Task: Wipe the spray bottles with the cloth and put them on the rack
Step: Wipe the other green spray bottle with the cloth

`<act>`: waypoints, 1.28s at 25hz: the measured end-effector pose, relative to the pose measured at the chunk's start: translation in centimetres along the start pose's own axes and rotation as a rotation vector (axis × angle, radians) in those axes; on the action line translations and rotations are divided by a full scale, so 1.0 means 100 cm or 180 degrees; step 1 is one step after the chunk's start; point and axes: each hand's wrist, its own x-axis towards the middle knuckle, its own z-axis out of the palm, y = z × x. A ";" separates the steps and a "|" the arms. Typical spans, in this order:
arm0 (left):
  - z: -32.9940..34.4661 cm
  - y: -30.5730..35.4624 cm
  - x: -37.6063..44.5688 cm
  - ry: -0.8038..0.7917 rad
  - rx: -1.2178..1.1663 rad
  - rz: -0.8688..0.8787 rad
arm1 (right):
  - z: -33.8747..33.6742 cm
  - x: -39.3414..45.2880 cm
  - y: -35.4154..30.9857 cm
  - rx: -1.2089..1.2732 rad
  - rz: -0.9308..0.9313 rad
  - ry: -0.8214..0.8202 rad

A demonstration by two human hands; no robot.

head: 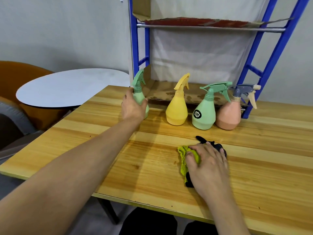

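Left hand (pixel 133 106) wrapped round leftmost green bottle (pixel 139 94), centre frame; right hand (pixel 205 164) bunching cloth (pixel 185 160) below: lift upright, wipe all round.

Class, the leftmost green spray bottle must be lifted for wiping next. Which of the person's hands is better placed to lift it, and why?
The left hand: it already grips the leftmost green spray bottle standing on the wooden table. The right hand is nearer the person, pressing on the yellow-green and black cloth.

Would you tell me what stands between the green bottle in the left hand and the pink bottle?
In the head view, a yellow bottle and a second green bottle stand between them.
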 end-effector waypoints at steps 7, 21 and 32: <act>-0.034 -0.009 -0.033 -0.0485 -0.0339 0.0225 | 0.000 -0.001 -0.003 -0.0077 0.0017 0.0033; -0.073 0.005 -0.156 -0.1232 -0.0795 0.0601 | -0.014 -0.034 -0.001 -0.0406 -0.0225 -0.0209; -0.078 0.003 -0.172 -0.1833 -0.0702 0.0838 | -0.033 -0.016 0.001 0.2216 0.0741 0.1143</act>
